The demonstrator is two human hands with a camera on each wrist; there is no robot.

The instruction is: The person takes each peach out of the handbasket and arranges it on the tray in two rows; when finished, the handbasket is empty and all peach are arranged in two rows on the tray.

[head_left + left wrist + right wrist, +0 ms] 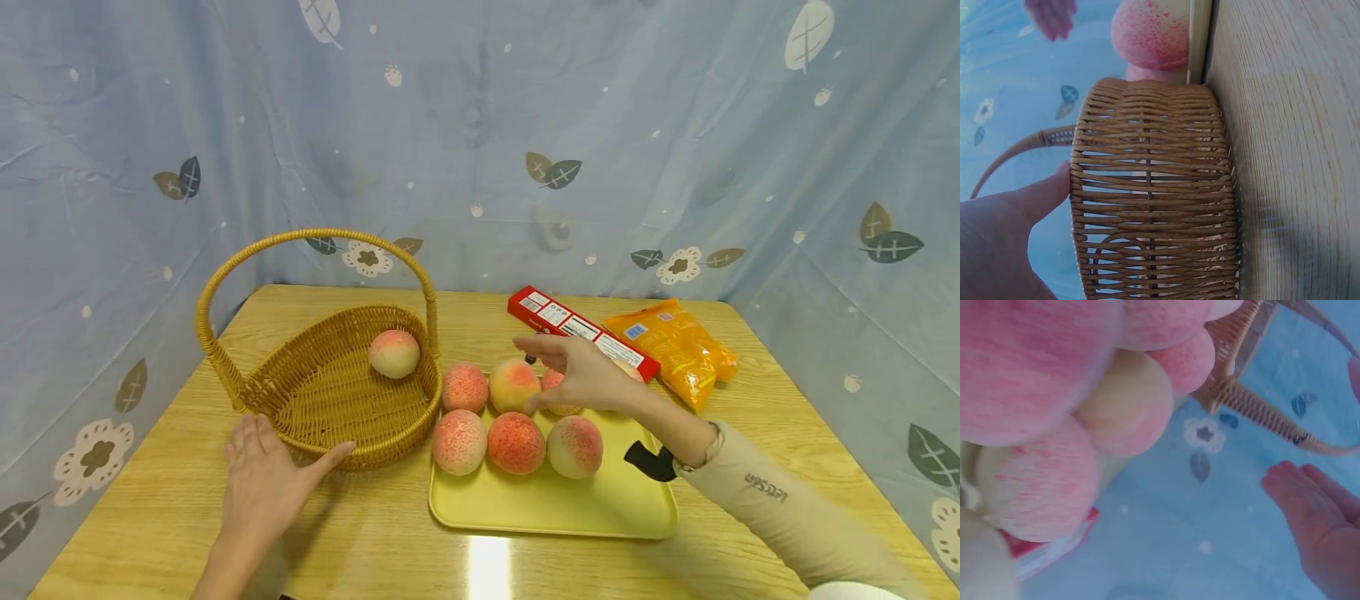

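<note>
A wicker basket [322, 404] with a tall arched handle stands on the left of the table, one peach [394, 354] inside at its right end. My left hand [262, 483] rests against the basket's near rim, fingers extended and thumb spread; in the left wrist view the thumb [1047, 194] touches the rim. Several pinkish peaches lie on a yellow tray [555, 510], among them a red-speckled peach [516, 442] in the front row. Above the back row hovers my right hand [581, 375], holding nothing, thumb apart from its straight fingers. It partly hides the peaches beneath.
Behind the tray lies a long red box [540, 307], with an orange packet [678, 350] to its right. A patterned blue curtain [480, 125] rises behind the table [367, 542]. The basket's right side is close against the tray's left edge.
</note>
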